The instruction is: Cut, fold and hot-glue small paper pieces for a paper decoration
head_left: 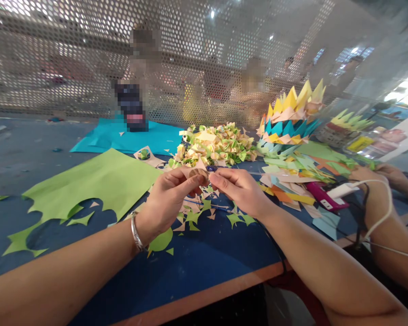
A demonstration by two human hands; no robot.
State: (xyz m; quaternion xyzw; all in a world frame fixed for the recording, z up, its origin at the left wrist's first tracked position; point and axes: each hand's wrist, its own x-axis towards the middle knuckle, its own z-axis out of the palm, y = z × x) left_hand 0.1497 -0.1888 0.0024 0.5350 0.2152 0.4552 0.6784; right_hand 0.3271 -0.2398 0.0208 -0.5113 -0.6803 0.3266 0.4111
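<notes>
My left hand [172, 192], with a silver bracelet at the wrist, is closed on a small pinkish paper piece [197, 172]. Close by on its right, my right hand [233, 184] has its fingers pinched; what they hold is too small to name. Both hands are above the blue table, just in front of a heap of small folded green and pink papers [221, 142]. Green and pink paper scraps [193, 216] lie beneath the hands. A green sheet [98, 181] with round cutouts along its edge lies to the left.
Blue sheets [163, 136] lie behind, near a phone [132, 106]. Layered, spiky paper piece [289, 122] stands at back right, beside paper strips [292, 176]. A magenta device [321, 197] with a white cable sits nearer. Another person's arms [377, 199] reach in at right.
</notes>
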